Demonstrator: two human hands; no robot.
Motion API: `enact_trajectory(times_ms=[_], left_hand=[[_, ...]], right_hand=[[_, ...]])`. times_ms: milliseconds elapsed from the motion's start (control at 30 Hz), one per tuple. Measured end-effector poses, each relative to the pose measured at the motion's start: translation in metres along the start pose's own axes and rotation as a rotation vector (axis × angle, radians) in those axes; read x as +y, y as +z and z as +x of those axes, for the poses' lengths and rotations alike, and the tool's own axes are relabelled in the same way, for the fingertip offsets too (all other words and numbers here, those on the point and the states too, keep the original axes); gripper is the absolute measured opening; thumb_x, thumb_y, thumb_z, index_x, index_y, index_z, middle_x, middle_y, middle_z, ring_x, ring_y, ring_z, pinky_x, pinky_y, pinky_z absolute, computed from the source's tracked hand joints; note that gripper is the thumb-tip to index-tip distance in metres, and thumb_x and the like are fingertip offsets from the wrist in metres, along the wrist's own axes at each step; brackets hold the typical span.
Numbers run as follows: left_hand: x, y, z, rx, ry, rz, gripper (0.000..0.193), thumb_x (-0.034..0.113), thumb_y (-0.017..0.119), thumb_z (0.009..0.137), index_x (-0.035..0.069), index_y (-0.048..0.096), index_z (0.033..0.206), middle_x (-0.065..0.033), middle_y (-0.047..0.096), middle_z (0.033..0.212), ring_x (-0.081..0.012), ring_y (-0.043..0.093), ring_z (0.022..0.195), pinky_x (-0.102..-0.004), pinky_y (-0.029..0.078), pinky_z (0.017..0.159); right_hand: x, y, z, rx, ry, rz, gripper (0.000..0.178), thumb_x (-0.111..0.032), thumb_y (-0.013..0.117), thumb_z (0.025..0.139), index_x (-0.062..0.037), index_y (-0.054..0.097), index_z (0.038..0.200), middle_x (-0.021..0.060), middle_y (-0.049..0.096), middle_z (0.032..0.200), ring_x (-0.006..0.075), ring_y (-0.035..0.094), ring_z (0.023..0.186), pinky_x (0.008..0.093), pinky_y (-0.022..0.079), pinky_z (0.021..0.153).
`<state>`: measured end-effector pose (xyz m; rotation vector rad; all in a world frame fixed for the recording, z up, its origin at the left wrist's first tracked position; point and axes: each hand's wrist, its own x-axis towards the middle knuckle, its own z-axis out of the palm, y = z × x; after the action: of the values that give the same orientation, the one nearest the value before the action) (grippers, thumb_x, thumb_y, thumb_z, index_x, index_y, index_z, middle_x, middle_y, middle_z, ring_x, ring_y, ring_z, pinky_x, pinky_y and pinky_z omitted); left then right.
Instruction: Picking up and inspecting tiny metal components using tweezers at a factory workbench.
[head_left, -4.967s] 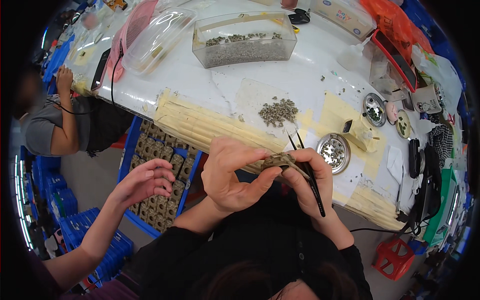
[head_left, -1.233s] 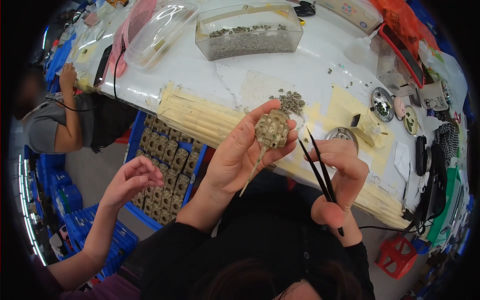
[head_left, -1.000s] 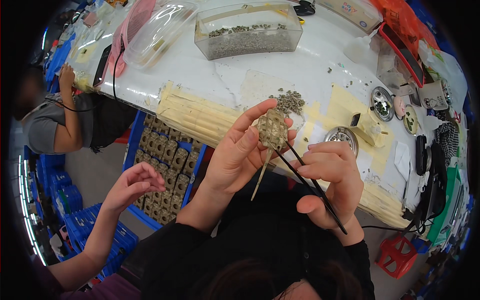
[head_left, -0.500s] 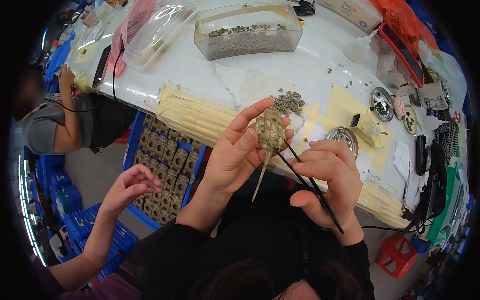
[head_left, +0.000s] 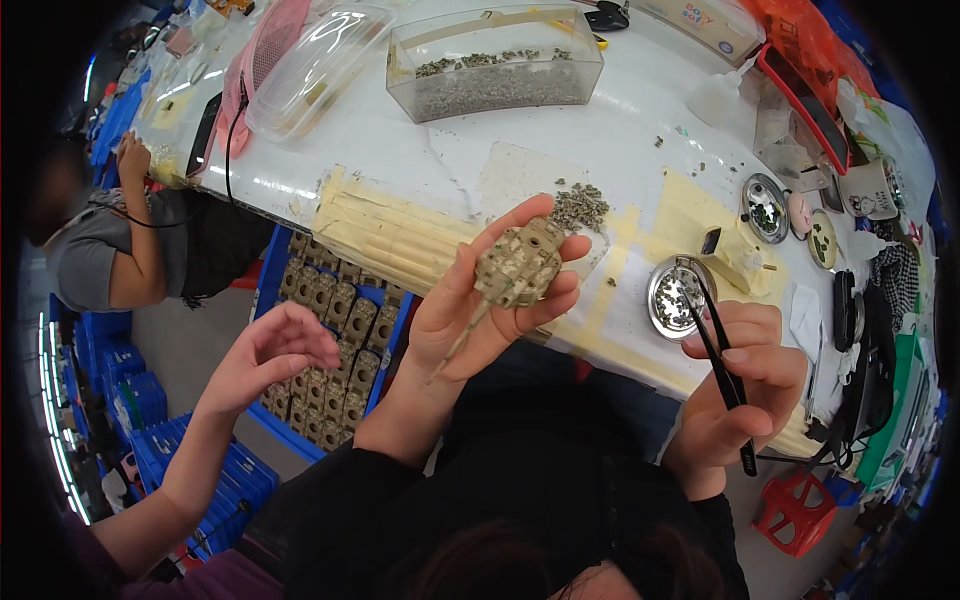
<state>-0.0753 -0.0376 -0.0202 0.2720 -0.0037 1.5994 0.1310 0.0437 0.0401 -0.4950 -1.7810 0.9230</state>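
Note:
A camouflage-patterned toy tank turret point(head_left: 520, 262) with a long thin barrel rests in my left hand point(head_left: 448, 325), its fingers closed around it and the barrel pointing down toward my wrist. My right hand point(head_left: 757, 372) grips black tweezers point(head_left: 727, 368). The tweezer tips reach over a round metal dish point(head_left: 654, 308) that holds tiny parts; whether they pinch one is too small to tell. Just beyond the turret lies a pile of small grey-green parts point(head_left: 580, 206) on the table.
A clear box point(head_left: 495, 104) of tiny parts stands at the back. Below the table's left edge, a blue crate point(head_left: 283, 436) holds rows of camouflage pieces. Another person's hand point(head_left: 268, 358) with a purple sleeve reaches in over it. A second metal dish point(head_left: 746, 212) sits at right.
My right hand has moved right with the tweezers, away from the turret and over the metal dish. My left hand has turned the turret, its barrel swinging left. The other person's hand shifted slightly right.

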Motion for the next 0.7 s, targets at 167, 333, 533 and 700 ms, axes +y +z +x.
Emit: enact_trajectory(times_ms=[167, 333, 533, 700], left_hand=[[0.008, -0.013, 0.002, -0.211, -0.003, -0.386, 0.081, 0.047, 0.044, 0.098, 0.002, 0.0, 0.15, -0.0343, 0.018, 0.149, -0.0362, 0.054, 0.12, -0.0469, 0.039, 0.11], [0.018, -0.015, -0.001, -0.269, 0.045, -0.367, 0.082, 0.049, 0.045, 0.098, 0.002, 0.003, 0.151, -0.032, 0.02, 0.149, -0.0321, 0.054, 0.12, -0.0455, 0.039, 0.109], [0.023, -0.014, -0.001, -0.286, 0.073, -0.389, 0.077, 0.044, 0.046, 0.098, 0.002, 0.008, 0.15, -0.0286, 0.025, 0.145, -0.0291, 0.055, 0.115, -0.0423, 0.042, 0.103], [0.024, -0.013, -0.002, -0.288, 0.092, -0.391, 0.074, 0.041, 0.047, 0.098, 0.002, 0.012, 0.149, -0.0257, 0.03, 0.141, -0.0266, 0.057, 0.11, -0.0396, 0.045, 0.098]], right_hand=[[0.003, -0.006, -0.005, 0.045, 0.075, 0.009, 0.059, -0.065, 0.044, 0.089, -0.0072, 0.048, 0.093, 0.0098, 0.067, 0.074, 0.0229, 0.057, 0.085, 0.0359, 0.047, 0.082], [0.004, -0.008, -0.009, 0.067, 0.151, 0.039, 0.059, -0.065, 0.044, 0.09, -0.0064, 0.048, 0.092, 0.0111, 0.065, 0.075, 0.0217, 0.056, 0.086, 0.0346, 0.047, 0.082], [0.005, -0.009, -0.012, 0.063, 0.162, 0.051, 0.058, -0.064, 0.044, 0.091, -0.0059, 0.048, 0.092, 0.0121, 0.064, 0.077, 0.0211, 0.055, 0.085, 0.0335, 0.047, 0.081], [0.005, -0.009, -0.012, 0.057, 0.152, 0.045, 0.057, -0.063, 0.044, 0.092, -0.0059, 0.048, 0.092, 0.0117, 0.065, 0.076, 0.0206, 0.055, 0.084, 0.0327, 0.046, 0.079]])
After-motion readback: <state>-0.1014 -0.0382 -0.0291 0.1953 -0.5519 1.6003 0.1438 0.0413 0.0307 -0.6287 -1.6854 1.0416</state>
